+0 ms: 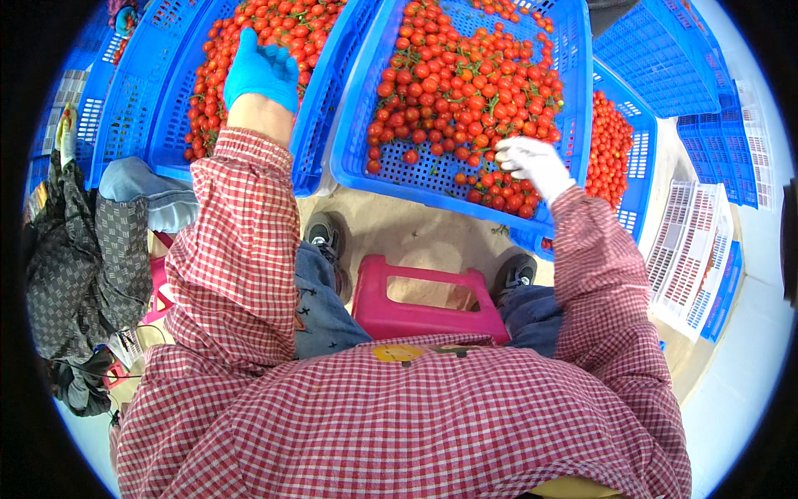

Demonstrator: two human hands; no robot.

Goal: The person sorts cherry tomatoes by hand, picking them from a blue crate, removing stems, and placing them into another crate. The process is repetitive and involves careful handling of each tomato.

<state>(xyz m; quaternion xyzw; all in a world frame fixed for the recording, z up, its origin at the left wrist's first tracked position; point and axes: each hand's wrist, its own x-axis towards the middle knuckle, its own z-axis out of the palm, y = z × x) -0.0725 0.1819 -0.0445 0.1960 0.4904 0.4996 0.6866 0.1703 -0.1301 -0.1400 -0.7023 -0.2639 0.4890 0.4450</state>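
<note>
My left hand (262,72), in a blue rubber glove, is over the cherry tomatoes (209,81) in the left blue plastic crate (168,118). Its thumb is raised and the fingers are curled; whether they hold anything cannot be told. My right hand (530,163), in a white glove, touches or hovers just above cherry tomatoes (436,87) near the front right of the middle blue crate (399,190). Its fingers are bent, and their tips are partly hidden among the fruit. Green stems lie among the tomatoes, and the crate's perforated floor shows at the front.
A pink plastic stool (430,312) stands between my legs. Another crate of tomatoes (608,143) is at the right, near stacked blue crates (661,56) and white crates (679,256). A co-worker in dark patterned clothing (68,268) sits close on the left.
</note>
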